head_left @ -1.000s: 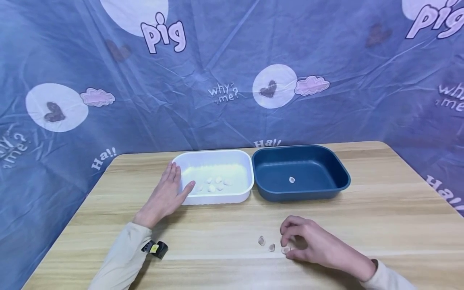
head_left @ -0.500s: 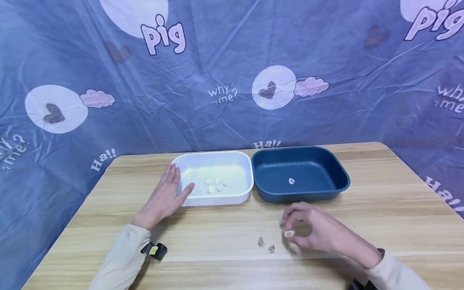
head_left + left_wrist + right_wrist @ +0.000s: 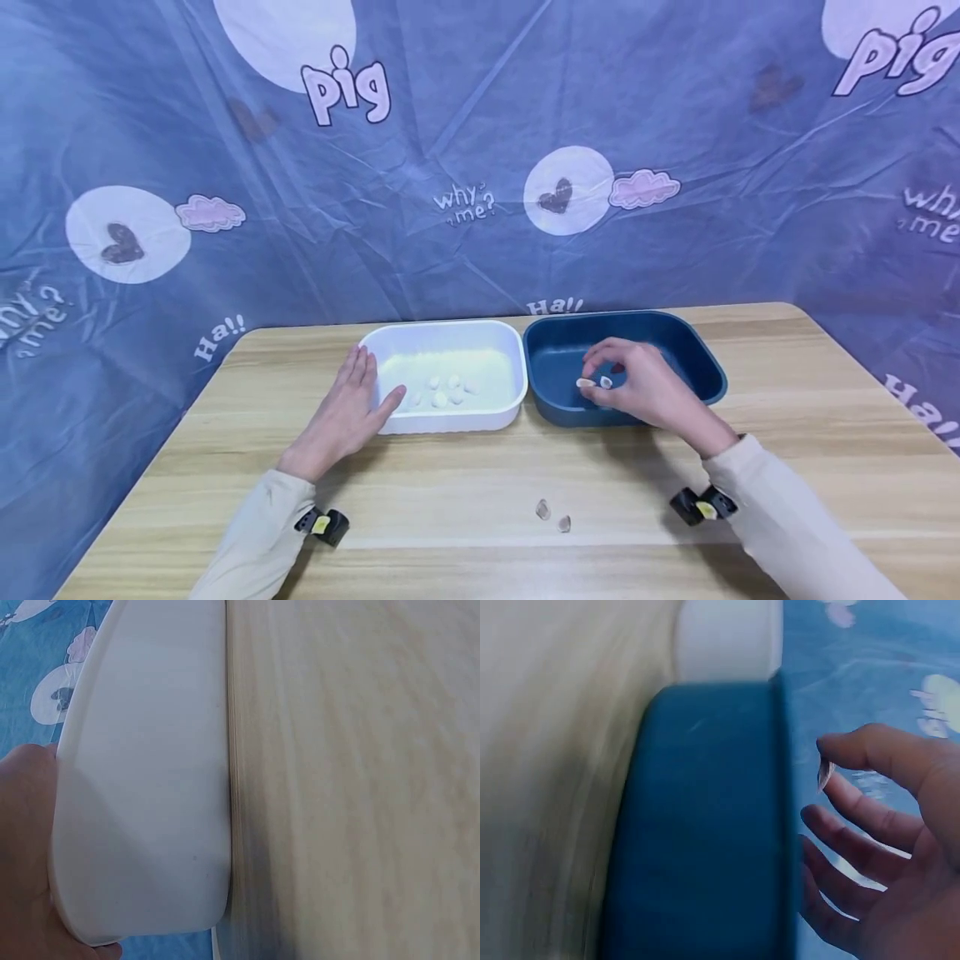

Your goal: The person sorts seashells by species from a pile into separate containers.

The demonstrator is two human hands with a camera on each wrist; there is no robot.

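Observation:
Over the blue box (image 3: 600,417), my right hand (image 3: 637,382) pinches a small pale shell (image 3: 586,382) between thumb and index finger. The right wrist view shows this shell (image 3: 826,775) edge-on at the thumb tip, with the other fingers loosely bent. Another shell (image 3: 606,382) lies inside that box, just beyond the pinching fingers. My left hand (image 3: 341,417) rests on the left end of the white box (image 3: 450,422), fingers straight along the rim and thumb spread over the front edge. Several whitish shells (image 3: 439,400) lie on the white box's floor.
Two darker shells (image 3: 543,509) lie on the wooden table (image 3: 450,533) in front of the boxes. The boxes stand side by side near the back edge. A blue printed cloth (image 3: 337,225) hangs behind the table. Both wrists carry small black cameras (image 3: 705,506).
My right hand has picked up a shell from the table and carried it forward over the blue box. My left hand has stayed on the white box.

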